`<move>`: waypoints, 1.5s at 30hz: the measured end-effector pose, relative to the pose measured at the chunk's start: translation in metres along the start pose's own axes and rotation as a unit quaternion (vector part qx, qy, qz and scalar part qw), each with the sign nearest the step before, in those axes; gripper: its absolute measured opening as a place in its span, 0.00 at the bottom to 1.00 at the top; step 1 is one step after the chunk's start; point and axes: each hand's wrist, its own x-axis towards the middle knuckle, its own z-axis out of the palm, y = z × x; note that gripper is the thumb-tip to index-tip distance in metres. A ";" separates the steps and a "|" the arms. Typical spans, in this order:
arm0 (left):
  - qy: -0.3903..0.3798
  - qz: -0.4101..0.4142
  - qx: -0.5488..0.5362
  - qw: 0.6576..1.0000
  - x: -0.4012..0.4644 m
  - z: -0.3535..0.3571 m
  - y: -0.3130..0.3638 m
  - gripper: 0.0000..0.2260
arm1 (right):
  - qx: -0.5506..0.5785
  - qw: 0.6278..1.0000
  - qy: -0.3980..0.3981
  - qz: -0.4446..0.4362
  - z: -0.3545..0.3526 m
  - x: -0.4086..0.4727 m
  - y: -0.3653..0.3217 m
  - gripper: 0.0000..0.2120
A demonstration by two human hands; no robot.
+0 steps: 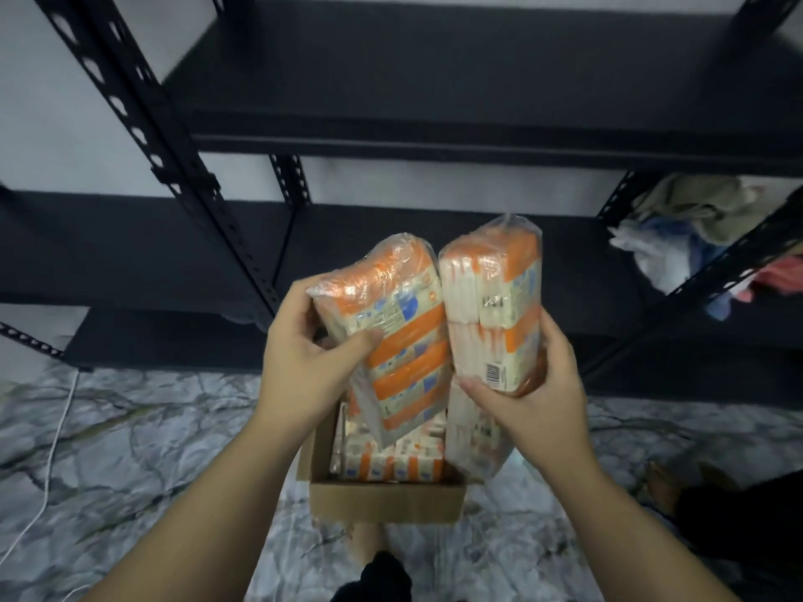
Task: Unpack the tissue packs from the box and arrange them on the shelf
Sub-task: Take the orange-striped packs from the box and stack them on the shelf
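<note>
We note L hand (300, 362) clamped on one tissue pack (391, 323), R hand (534, 384) on another (495, 297), both above the box (386, 501). More packs (386, 462) inside; shelf (434, 123) at 12 o'clock.

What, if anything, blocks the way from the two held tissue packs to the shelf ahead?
Nothing visible does. The left hand and right hand each hold a tissue pack above the box; the dark shelf board behind them looks bare there.
</note>
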 end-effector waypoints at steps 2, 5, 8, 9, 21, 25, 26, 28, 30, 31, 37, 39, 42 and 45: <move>-0.001 0.014 -0.002 1.000 0.011 0.005 0.027 0.19 | 0.005 1.000 0.008 -0.015 -0.011 0.010 -0.022 0.53; -0.013 0.035 -0.022 0.999 0.036 0.011 0.065 0.17 | 0.000 0.999 0.014 -0.038 -0.026 0.036 -0.058 0.53; -0.010 0.057 -0.055 0.997 0.068 0.020 0.103 0.20 | -0.014 0.997 0.033 -0.069 -0.039 0.066 -0.094 0.53; -0.009 0.062 -0.067 0.996 0.079 0.023 0.114 0.21 | -0.017 0.996 0.039 -0.079 -0.043 0.076 -0.105 0.53; -0.042 0.038 -0.068 0.996 0.249 0.049 0.187 0.23 | -0.128 0.976 0.157 -0.076 -0.036 0.199 -0.205 0.51; -0.065 -0.020 -0.044 0.997 0.290 0.062 0.170 0.22 | -0.210 0.966 0.150 -0.029 -0.027 0.235 -0.208 0.51; -0.063 -0.028 -0.043 0.997 0.297 0.065 0.165 0.22 | -0.224 0.963 0.148 -0.019 -0.025 0.243 -0.207 0.51; -0.059 -0.035 -0.041 0.997 0.308 0.072 0.155 0.19 | -0.246 0.958 0.148 -0.004 -0.021 0.257 -0.205 0.51; -0.062 -0.036 -0.021 0.997 0.314 0.079 0.149 0.14 | -0.267 0.952 0.148 0.007 -0.018 0.270 -0.201 0.51; -0.064 -0.038 -0.004 0.997 0.316 0.082 0.147 0.13 | -0.278 0.949 0.147 0.011 -0.017 0.275 -0.199 0.51; -0.182 -0.063 0.083 0.978 0.321 0.087 0.144 0.24 | -0.341 0.930 0.128 0.035 -0.025 0.296 -0.189 0.49; -0.201 -0.046 0.164 0.965 0.326 0.085 0.147 0.26 | -0.366 0.922 0.120 0.043 -0.028 0.302 -0.188 0.50; -0.155 0.036 0.340 0.927 0.333 0.085 0.154 0.35 | -0.389 0.913 0.103 0.066 -0.031 0.315 -0.187 0.51; -0.130 0.121 0.452 0.874 0.319 0.099 0.167 0.26 | -0.409 0.906 0.074 0.077 -0.035 0.328 -0.188 0.48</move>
